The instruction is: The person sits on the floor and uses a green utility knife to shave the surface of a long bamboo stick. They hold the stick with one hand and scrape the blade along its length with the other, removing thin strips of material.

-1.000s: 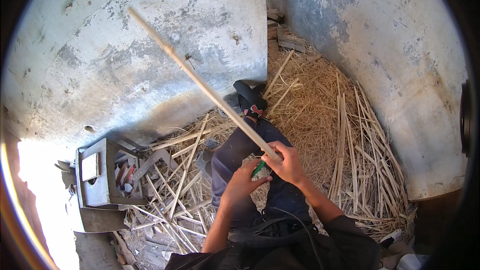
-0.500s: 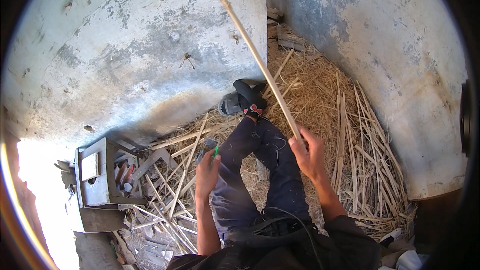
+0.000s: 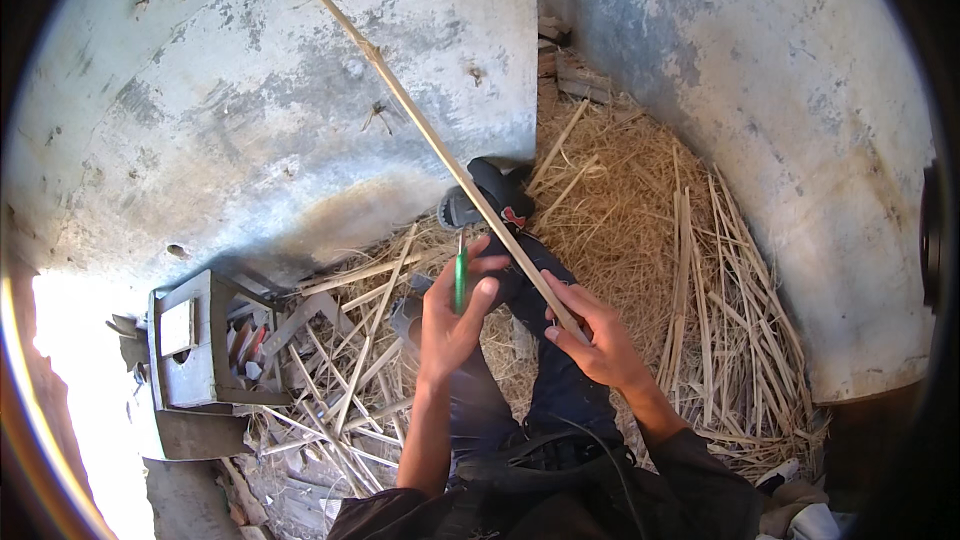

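A long pale bamboo strip (image 3: 440, 148) with a knot near its upper part slants from the upper left down to my right hand (image 3: 598, 342). That hand is closed around its lower end, thumb and fingers pinching it. My left hand (image 3: 452, 325) holds a tool with a green handle (image 3: 460, 282) and a thin metal end, pointing away from me. Its exact kind is too small to tell. The fingers of my left hand reach out close to the strip; I cannot tell whether they touch it. My legs stretch out below both hands, with a dark sandal (image 3: 492, 180) at the far end.
Piles of split strips (image 3: 760, 340) lie along the right wall, and more (image 3: 350, 390) lie crossed at the left. Shavings (image 3: 620, 200) cover the floor ahead. A worn box-like wooden piece (image 3: 195, 350) stands at the left. Stained walls (image 3: 300, 140) rise close ahead and right.
The strip has swung left and down, and its upper tip has come into view. My right hand moved slightly down and left. My left hand rose toward the strip with the green-handled tool.
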Action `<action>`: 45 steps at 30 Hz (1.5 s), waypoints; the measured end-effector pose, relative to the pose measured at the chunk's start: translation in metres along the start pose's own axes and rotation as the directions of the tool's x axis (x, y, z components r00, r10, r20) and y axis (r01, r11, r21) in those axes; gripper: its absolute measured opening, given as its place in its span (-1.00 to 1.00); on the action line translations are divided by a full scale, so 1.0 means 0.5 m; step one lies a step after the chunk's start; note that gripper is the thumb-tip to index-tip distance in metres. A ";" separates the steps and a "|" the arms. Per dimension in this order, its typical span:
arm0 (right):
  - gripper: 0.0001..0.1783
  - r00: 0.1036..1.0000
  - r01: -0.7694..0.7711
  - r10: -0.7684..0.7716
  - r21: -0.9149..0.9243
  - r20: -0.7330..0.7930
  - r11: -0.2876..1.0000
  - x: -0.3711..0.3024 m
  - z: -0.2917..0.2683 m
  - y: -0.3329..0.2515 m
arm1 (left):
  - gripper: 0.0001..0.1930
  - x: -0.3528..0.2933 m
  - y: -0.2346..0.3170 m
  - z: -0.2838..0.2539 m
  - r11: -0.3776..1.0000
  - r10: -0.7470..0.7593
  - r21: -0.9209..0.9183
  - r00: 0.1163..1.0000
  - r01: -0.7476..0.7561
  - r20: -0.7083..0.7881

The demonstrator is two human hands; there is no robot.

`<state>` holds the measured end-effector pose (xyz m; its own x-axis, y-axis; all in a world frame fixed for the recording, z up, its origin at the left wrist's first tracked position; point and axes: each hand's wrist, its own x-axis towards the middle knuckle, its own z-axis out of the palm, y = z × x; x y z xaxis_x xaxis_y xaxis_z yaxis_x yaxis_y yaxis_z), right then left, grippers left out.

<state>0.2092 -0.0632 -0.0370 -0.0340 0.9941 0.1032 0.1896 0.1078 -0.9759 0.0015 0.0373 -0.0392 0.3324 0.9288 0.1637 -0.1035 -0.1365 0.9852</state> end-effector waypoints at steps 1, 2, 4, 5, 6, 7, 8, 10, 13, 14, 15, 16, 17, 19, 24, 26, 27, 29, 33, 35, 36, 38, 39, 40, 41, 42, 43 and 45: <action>-0.21 1.000 0.006 -0.006 -0.002 0.002 1.000 0.002 0.004 0.002 | -0.42 0.012 0.001 0.015 1.000 0.026 -0.008 1.000 -0.026 0.001; -0.22 1.000 0.010 -0.010 -0.005 -0.001 1.000 0.001 0.008 0.008 | -0.40 0.026 0.001 0.030 0.998 0.052 -0.018 0.999 -0.052 0.006; -0.24 1.000 -0.003 0.003 -0.009 -0.004 1.000 -0.003 0.013 0.007 | -0.37 0.040 0.020 0.046 1.000 -0.007 0.000 1.000 0.007 0.015; -0.25 1.000 -0.020 0.020 -0.009 -0.003 1.000 -0.006 0.014 -0.001 | -0.36 0.044 0.022 0.050 0.999 -0.038 0.011 0.999 0.038 0.014; -0.26 0.999 -0.038 0.038 -0.010 -0.003 0.999 -0.009 0.016 -0.005 | -0.35 0.046 0.023 0.051 0.997 -0.070 0.023 0.997 0.069 0.013; -0.30 0.998 -0.068 0.068 0.068 0.001 0.995 -0.016 0.019 -0.002 | -0.36 0.047 0.022 0.051 0.997 -0.067 0.034 0.998 0.067 0.002; -0.33 0.995 -0.098 0.098 0.144 0.009 0.985 -0.025 0.023 0.004 | -0.37 0.047 0.022 0.050 0.997 -0.065 0.045 0.998 0.065 -0.009; -0.43 0.976 -0.218 0.200 0.288 0.090 0.933 -0.044 0.024 0.018 | -0.37 0.048 0.018 0.046 0.998 -0.052 0.042 0.999 0.052 -0.006; -0.58 0.899 -0.433 0.327 0.474 0.293 0.767 -0.081 -0.004 0.051 | -0.38 0.047 0.018 0.039 0.999 -0.042 0.018 0.999 0.042 0.030; -0.61 0.882 -0.468 0.326 0.543 0.340 0.698 -0.093 -0.011 0.062 | -0.38 0.045 0.024 0.039 0.998 -0.054 0.021 0.998 0.054 0.040; -0.64 0.865 -0.500 0.320 0.604 0.386 0.621 -0.099 -0.016 0.067 | -0.39 0.044 0.027 0.041 0.998 -0.066 0.024 0.997 0.065 0.050; -0.65 0.866 -0.498 0.322 0.599 0.383 0.627 -0.100 -0.016 0.061 | -0.41 0.044 0.027 0.043 0.998 -0.029 0.061 0.999 0.027 0.032; -0.66 0.867 -0.496 0.323 0.594 0.380 0.633 -0.100 -0.016 0.051 | -0.43 0.042 0.025 0.046 0.995 0.010 0.098 1.000 -0.012 0.016; -0.68 0.871 -0.489 0.334 0.580 0.359 0.652 -0.101 -0.013 0.045 | -0.47 0.039 0.018 0.049 0.986 0.088 0.141 0.996 -0.086 -0.013; -0.70 0.877 -0.481 0.387 0.522 0.286 0.704 -0.105 -0.010 0.035 | -0.51 -0.011 -0.009 0.047 0.997 0.071 0.037 0.993 -0.068 -0.098; -0.70 0.873 -0.487 0.404 0.524 0.273 0.699 -0.106 -0.006 0.015 | -0.56 -0.045 -0.006 0.041 0.999 0.032 0.033 0.998 -0.030 -0.061; -0.70 0.871 -0.490 0.412 0.525 0.267 0.696 -0.108 -0.006 0.006 | -0.58 -0.061 -0.006 0.036 0.999 0.012 0.031 0.999 -0.011 -0.043; -0.69 0.855 -0.519 0.413 0.548 0.314 0.656 -0.110 -0.008 -0.009 | -0.67 -0.090 -0.013 0.016 0.987 0.070 0.141 0.997 -0.072 0.015; -0.66 0.835 -0.550 0.411 0.558 0.366 0.621 -0.115 -0.008 -0.018 | -0.72 -0.117 -0.006 -0.008 0.941 0.160 0.290 0.984 -0.175 0.074; -0.67 0.831 -0.556 0.401 0.600 0.386 0.575 -0.117 -0.007 -0.034 | -0.67 -0.126 0.013 -0.009 0.917 0.154 0.358 0.984 -0.175 0.085; -0.67 0.829 -0.559 0.396 0.620 0.395 0.551 -0.117 -0.006 -0.040 | -0.66 -0.127 0.021 -0.008 0.899 0.188 0.377 0.974 -0.222 0.126; -0.67 0.834 -0.550 0.382 0.637 0.397 0.540 -0.119 -0.001 -0.045 | -0.63 -0.126 0.032 -0.009 0.859 0.250 0.403 0.946 -0.315 0.206; -0.67 0.837 -0.546 0.375 0.645 0.398 0.534 -0.120 0.001 -0.046 | -0.63 -0.127 0.038 -0.006 0.853 0.256 0.403 0.939 -0.331 0.229; -0.67 0.839 -0.543 0.376 0.644 0.393 0.538 -0.120 0.001 -0.047 | -0.63 -0.128 0.038 -0.002 0.852 0.263 0.396 0.934 -0.341 0.241; -0.67 0.841 -0.540 0.377 0.644 0.388 0.542 -0.120 0.001 -0.047 | -0.63 -0.130 0.036 0.001 0.851 0.269 0.389 0.929 -0.352 0.253; -0.68 0.843 -0.537 0.379 0.643 0.383 0.546 -0.121 0.001 -0.048 | -0.63 -0.131 0.035 0.005 0.850 0.275 0.381 0.924 -0.363 0.265; -0.68 0.841 -0.540 0.380 0.640 0.385 0.547 -0.121 0.000 -0.049 | -0.63 -0.133 0.036 0.008 0.855 0.265 0.385 0.931 -0.348 0.253; -0.68 0.838 -0.545 0.382 0.634 0.390 0.548 -0.122 -0.002 -0.052 | -0.62 -0.137 0.041 0.016 0.863 0.243 0.393 0.943 -0.318 0.228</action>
<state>0.2073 -0.1267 -0.0179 -0.3386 0.8689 -0.3609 -0.5000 -0.4911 -0.7133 -0.0157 -0.0318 -0.0297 0.5022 0.7638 0.4055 0.1738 -0.5485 0.8179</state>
